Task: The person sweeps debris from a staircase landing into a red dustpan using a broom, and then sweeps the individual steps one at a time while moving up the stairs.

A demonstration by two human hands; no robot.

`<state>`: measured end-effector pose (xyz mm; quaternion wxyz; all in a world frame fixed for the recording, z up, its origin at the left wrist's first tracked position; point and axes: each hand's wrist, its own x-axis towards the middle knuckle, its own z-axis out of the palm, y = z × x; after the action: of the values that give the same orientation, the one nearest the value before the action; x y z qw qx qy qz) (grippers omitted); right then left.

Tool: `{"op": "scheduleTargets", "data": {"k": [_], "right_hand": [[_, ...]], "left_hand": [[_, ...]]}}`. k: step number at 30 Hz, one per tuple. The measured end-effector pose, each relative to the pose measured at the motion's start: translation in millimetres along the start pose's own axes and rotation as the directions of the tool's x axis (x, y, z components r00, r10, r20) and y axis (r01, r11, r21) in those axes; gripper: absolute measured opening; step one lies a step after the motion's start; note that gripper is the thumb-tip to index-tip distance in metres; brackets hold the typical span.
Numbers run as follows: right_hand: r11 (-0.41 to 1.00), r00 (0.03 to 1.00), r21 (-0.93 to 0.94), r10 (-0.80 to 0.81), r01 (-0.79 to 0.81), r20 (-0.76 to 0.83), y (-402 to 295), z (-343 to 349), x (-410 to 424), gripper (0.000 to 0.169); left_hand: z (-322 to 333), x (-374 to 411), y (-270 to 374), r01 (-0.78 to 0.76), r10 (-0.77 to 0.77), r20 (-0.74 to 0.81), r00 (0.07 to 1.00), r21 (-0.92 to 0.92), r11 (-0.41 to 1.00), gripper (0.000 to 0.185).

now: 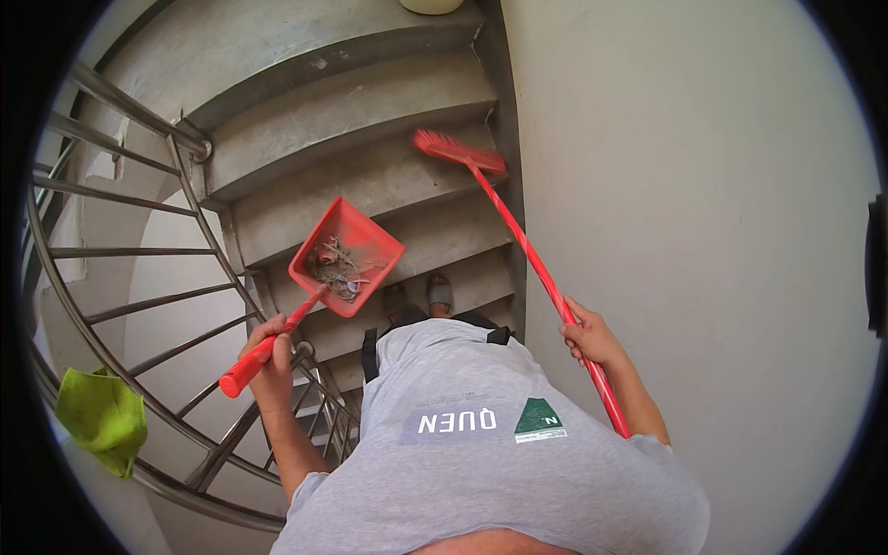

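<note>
My left hand [272,354] is closed around the handle of a red plastic dustpan [378,244]. Grey dust, dry twigs and small scraps of litter [338,267] lie in its pan, which is held out over the stairs. On the right, my right hand [591,336] grips the red-and-white striped stick of a push-type broom [531,253]. The broom's red bristle head [460,150] is slightly blurred and lies over a step near the right wall. A few dark specks show on the tread below the head.
Concrete stairs [354,125] rise ahead, with my sandalled feet [439,295] on a lower step. A curved metal railing [156,253] borders the left, with a lime-green cloth [102,422] hanging on it. A plain wall [680,208] bounds the right. A pale round container [431,5] stands at the top.
</note>
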<state>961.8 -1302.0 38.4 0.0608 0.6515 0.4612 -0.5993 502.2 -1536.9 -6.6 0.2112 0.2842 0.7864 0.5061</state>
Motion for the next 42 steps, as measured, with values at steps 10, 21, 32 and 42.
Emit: {"op": "scheduleTargets", "data": {"k": [10,21,32,42], "right_hand": [[0.997,0.999,0.069,0.031,-0.030,-0.022,-3.9,15.7,36.3,0.073],[1.000,1.000,0.023,0.015,-0.014,-0.024,-7.0,-5.0,38.5,0.072],[0.996,0.999,-0.076,0.041,-0.040,0.014,-11.8,-51.7,41.1,0.070],[0.985,0.997,-0.165,0.051,-0.042,0.050,-18.3,-84.4,54.1,0.072]], "left_hand": [[65.0,-6.2,46.3,-0.224,0.180,0.392,0.902,0.069,0.972,0.014],[216.8,-15.4,20.4,-0.219,0.243,0.805,0.541,-0.144,0.965,0.025],[410.7,-47.8,-18.3,-0.290,0.256,0.781,0.570,-0.100,0.952,0.030],[485.5,-46.2,-10.5,-0.322,0.273,0.712,0.648,-0.069,0.944,0.025]]}}
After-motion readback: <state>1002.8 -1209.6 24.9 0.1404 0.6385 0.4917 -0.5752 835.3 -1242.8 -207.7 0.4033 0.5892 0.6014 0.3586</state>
